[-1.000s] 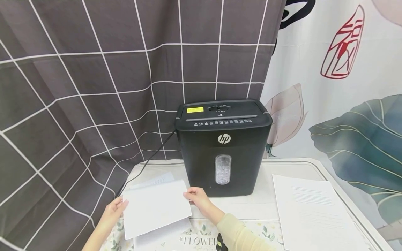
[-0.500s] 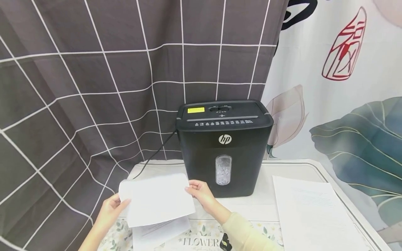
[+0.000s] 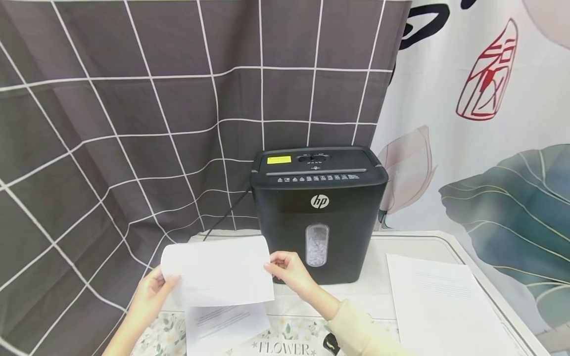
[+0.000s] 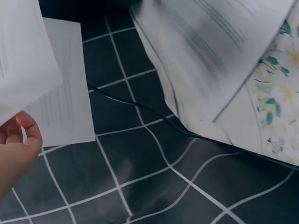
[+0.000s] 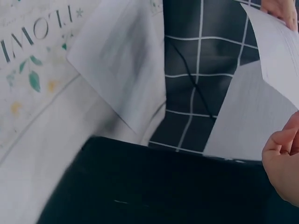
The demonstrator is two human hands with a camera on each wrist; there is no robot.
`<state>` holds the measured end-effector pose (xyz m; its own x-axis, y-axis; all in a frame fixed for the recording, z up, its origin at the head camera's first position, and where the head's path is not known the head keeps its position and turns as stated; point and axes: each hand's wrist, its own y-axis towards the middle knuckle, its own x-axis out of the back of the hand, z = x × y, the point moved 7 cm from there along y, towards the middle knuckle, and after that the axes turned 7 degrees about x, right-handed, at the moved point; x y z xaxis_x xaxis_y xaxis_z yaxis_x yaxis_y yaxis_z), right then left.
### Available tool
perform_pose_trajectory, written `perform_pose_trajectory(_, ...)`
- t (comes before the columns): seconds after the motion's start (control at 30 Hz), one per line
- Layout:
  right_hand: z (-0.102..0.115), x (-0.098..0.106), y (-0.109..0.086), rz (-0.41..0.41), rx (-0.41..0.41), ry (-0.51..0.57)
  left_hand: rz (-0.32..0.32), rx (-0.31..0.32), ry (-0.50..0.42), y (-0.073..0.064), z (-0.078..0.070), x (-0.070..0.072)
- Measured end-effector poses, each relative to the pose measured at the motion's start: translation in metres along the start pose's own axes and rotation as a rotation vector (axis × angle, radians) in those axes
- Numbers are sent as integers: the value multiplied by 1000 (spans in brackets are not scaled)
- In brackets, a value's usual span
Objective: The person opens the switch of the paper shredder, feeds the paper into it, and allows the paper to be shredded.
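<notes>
My left hand [image 3: 149, 296] and right hand [image 3: 291, 272] pinch opposite side edges of a white sheet of paper [image 3: 218, 272], thumbs on top. The far edge of that sheet curls up, in front of the black HP paper shredder [image 3: 285, 217]. In the left wrist view, a second sheet [image 4: 70, 93] shows right behind the held one, close to my fingers. Below lies a printed sheet [image 3: 222, 326] on the table, partly covered by the held paper in the head view. The shredder's top slot [image 3: 316, 172] has no paper in it.
More printed paper [image 3: 445, 306] lies on the table at the right. A black cord [image 3: 229, 212] runs from the shredder down to the left. A dark grid curtain [image 3: 178, 99] hangs close behind and at the left. Shreds show in the shredder's window [image 3: 317, 245].
Both hands have raised the sheet and tipped it, so its far edge stands higher and curls. More of the printed sheet underneath now shows. The shredder stays in place.
</notes>
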<state>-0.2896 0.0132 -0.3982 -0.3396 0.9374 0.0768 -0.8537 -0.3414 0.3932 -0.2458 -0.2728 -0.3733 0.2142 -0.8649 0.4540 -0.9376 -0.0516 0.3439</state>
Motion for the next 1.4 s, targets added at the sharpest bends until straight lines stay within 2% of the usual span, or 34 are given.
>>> perform_pose_trajectory(0.1,12,2,2,4,73,-27,-33,-21,57,3,-11,3)
perform_pose_trajectory(0.2,23,5,5,0,125,-44,-90,-70,100,4,-24,7)
perform_pose_trajectory(0.4,51,16,11,-41,165,-65,-164,-119,84,0,-49,13)
perform_pose_trajectory(0.6,83,29,11,-68,191,-125,-213,-130,61,-6,-78,16)
perform_pose_trajectory(0.7,98,37,9,-82,204,-153,-243,-104,44,-9,-98,17)
perform_pose_trajectory(0.87,130,50,7,-89,289,-188,-266,-75,5,-12,-129,21)
perform_pose_trajectory(1.0,159,61,4,-79,360,-225,-248,-106,-26,-7,-149,24)
perform_pose_trajectory(1.13,184,77,4,-102,412,-274,-205,-160,-6,4,-170,23)
perform_pose_trajectory(1.3,209,99,5,-152,453,-285,-141,-215,-27,28,-196,18)
perform_pose_trajectory(1.4,221,110,7,-165,470,-281,-74,-257,-53,43,-208,12)
